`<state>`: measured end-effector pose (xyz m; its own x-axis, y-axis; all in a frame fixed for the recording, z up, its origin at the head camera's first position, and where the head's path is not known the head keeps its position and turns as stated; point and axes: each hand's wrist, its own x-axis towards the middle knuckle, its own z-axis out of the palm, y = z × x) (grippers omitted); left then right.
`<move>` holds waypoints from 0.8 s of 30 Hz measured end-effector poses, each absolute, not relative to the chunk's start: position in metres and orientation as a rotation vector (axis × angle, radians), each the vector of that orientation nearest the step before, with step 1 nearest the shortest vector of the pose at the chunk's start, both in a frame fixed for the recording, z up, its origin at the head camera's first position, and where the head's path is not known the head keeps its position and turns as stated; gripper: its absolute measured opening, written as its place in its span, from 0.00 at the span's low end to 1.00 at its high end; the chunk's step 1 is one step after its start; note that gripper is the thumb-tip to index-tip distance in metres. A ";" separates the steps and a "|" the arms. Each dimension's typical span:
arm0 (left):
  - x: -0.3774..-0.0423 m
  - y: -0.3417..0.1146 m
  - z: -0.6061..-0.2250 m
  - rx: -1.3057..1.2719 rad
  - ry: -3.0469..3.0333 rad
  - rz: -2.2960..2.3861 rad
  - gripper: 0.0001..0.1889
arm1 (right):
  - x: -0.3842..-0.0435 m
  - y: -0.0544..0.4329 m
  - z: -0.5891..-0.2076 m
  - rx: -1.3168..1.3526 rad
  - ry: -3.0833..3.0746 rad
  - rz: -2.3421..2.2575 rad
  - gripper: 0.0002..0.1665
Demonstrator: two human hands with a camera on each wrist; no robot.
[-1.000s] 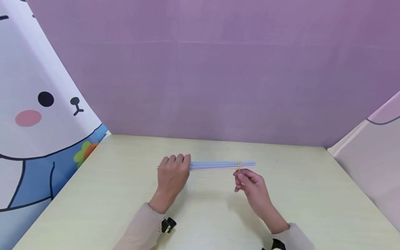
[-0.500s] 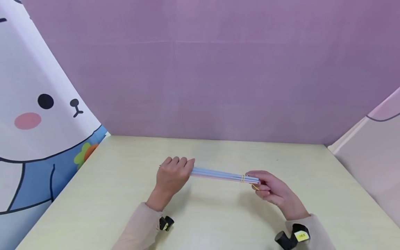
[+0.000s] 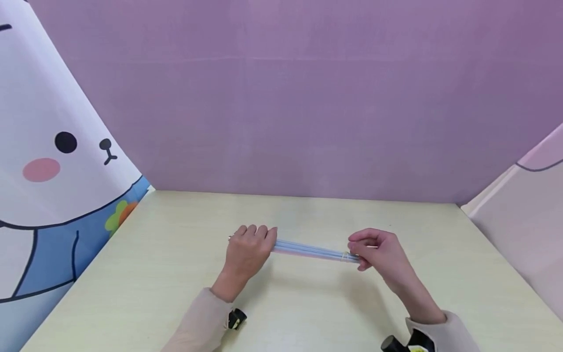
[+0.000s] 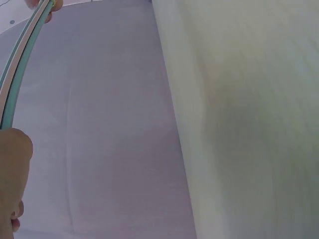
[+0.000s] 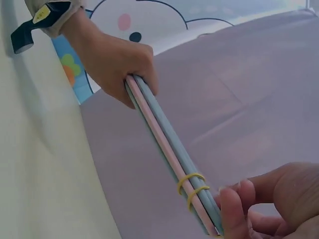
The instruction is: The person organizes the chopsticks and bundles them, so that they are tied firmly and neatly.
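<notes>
My left hand (image 3: 248,249) grips a bundle of slim blue and pink chopsticks (image 3: 316,250) near one end, its fingers wrapped round them. They slope slightly down to the right, above the table. A yellow rubber band (image 5: 192,174) makes two loops round the far end of the bundle, seen best in the right wrist view. There my right hand (image 5: 299,199) has thumb and fingers curled together right at that end, pinching the band. In the left wrist view the chopsticks (image 4: 21,57) run up to the right hand's fingertips at the top corner.
The pale wooden table (image 3: 198,215) lies beneath both hands. A purple cloth (image 3: 308,107) hangs behind its far edge, with a cartoon-printed sheet (image 3: 79,195) at the left and a pale sheet (image 3: 528,220) at the right. Black cameras (image 3: 237,319) sit on the wrists.
The right hand first pinched the band below the bundle, then moved right and round the end; now it is turned over, at the end's upper side. The bundle has tilted down at the right.
</notes>
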<state>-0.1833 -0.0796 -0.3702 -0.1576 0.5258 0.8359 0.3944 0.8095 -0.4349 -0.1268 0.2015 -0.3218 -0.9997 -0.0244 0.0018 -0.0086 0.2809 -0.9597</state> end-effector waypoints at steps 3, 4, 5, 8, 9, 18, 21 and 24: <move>-0.184 -0.084 -0.373 -0.675 -1.807 0.100 0.21 | -0.123 0.195 -0.321 -0.069 2.569 -1.878 0.12; -0.184 -0.085 -0.374 -0.662 -1.815 0.089 0.22 | -0.122 0.193 -0.320 -0.077 2.582 -1.885 0.12; -0.184 -0.087 -0.375 -0.654 -1.822 0.077 0.20 | -0.122 0.192 -0.320 -0.085 2.593 -1.896 0.11; -0.185 -0.090 -0.376 -0.635 -1.840 0.051 0.14 | -0.121 0.189 -0.320 -0.074 2.619 -1.936 0.09; -0.184 -0.090 -0.376 -0.630 -1.847 0.046 0.12 | -0.121 0.188 -0.320 -0.062 2.619 -1.956 0.08; -0.181 -0.085 -0.369 -0.531 -1.880 0.095 0.19 | -0.116 0.160 -0.341 -0.318 2.632 -2.254 0.08; -0.180 -0.084 -0.367 -0.522 -1.883 0.115 0.19 | -0.114 0.151 -0.351 -0.581 2.624 -2.256 0.10; -0.180 -0.083 -0.366 -0.513 -1.890 0.119 0.19 | -0.115 0.152 -0.351 -0.656 2.657 -2.270 0.11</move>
